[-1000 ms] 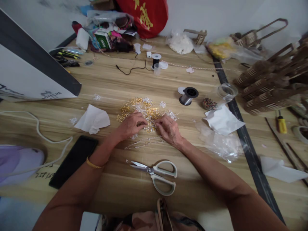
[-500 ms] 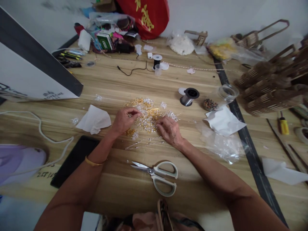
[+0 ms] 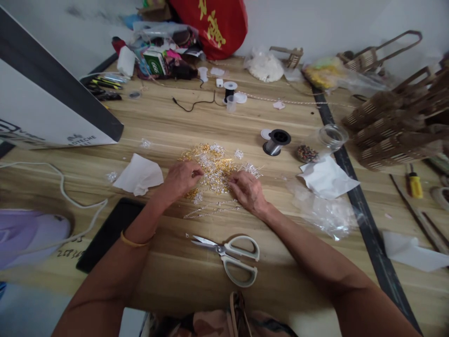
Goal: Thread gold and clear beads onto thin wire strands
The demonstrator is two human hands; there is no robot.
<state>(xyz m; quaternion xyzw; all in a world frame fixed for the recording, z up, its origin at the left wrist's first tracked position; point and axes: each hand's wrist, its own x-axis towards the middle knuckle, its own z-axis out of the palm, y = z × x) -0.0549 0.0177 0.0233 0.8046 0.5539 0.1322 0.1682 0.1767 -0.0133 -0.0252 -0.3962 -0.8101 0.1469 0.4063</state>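
A loose pile of small gold and silver jewellery findings (image 3: 215,171) lies on the wooden table between my hands. At its left side my left hand (image 3: 184,178) has thumb and fingertips pinched together; whatever is between them is too small to make out. My right hand (image 3: 248,189) rests on the pile's right edge with fingers curled and pressed together, their tips against the pieces. A thin silver chain (image 3: 210,209) is laid out just below the pile. Nearer to me, scissors with pale handles (image 3: 228,257) lie with blades slightly apart, pointing left.
Right of the pile stand a wire spool (image 3: 277,142), a tipped clear jar (image 3: 324,142) with dark beads, and crumpled plastic bags (image 3: 326,213). White paper (image 3: 138,175) and a black phone (image 3: 108,234) lie left. A large box (image 3: 52,103) blocks the far left; brown baskets (image 3: 393,126) stand right.
My left hand moved left and up from the pile's front, uncovering small gold pieces there, then dipped slightly onto its left side. My right hand has stayed in place.
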